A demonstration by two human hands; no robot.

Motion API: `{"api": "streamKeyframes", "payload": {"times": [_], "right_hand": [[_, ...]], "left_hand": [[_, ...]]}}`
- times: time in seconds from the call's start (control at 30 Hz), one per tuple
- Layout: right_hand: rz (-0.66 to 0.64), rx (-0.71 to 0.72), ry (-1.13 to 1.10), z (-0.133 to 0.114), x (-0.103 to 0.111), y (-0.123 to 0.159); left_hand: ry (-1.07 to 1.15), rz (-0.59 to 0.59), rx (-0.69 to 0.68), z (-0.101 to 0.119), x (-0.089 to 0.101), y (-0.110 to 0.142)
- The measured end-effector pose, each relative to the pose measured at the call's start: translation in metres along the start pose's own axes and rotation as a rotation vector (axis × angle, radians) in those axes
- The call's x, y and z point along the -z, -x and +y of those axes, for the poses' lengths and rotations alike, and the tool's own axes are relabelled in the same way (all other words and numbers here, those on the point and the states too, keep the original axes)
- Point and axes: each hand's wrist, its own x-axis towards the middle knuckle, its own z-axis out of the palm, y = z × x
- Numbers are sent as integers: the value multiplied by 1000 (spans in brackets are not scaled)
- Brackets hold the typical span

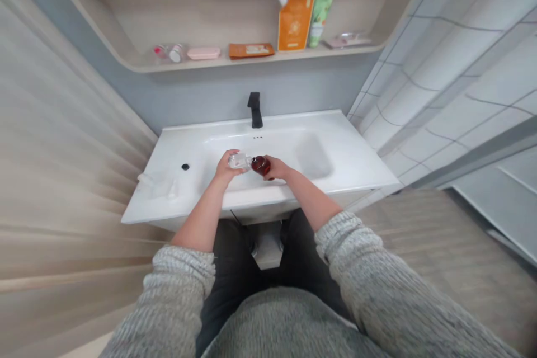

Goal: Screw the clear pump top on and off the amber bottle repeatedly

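Observation:
Over the white sink basin (285, 145) my two hands hold two bottles mouth to mouth. My left hand (227, 169) is closed round a small clear bottle (238, 161), tilted with its neck to the right. Closed on a dark red-brown bottle (260, 165), my right hand (277, 169) keeps it tipped toward the clear one. The two necks meet or nearly meet; whether they touch I cannot tell. Any liquid passing between them is too small to see. Behind the hands stands a black faucet (255, 109).
On the counter's left lie a small black cap (185, 166) and some clear plastic items (161, 184). The shelf (184, 8) above holds an orange pouch (296, 21), a green tube (321, 17), a pink case (203, 53) and a flat orange packet (250, 50). A curtain (62, 151) hangs left.

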Motion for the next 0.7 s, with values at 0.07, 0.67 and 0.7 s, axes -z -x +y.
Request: {"api": "streamKeyframes", "payload": {"times": [0.07,0.67,0.7], "right_hand": [[3,6,10,0,0,0],[-6,7,37,3,-1,-2],[-2,12,45,3,-1,-2]], "left_hand": [[28,-5,17,3,0,0],[52,-4,77,20,-4,4],[48,-1,74,21,-4,4]]}}
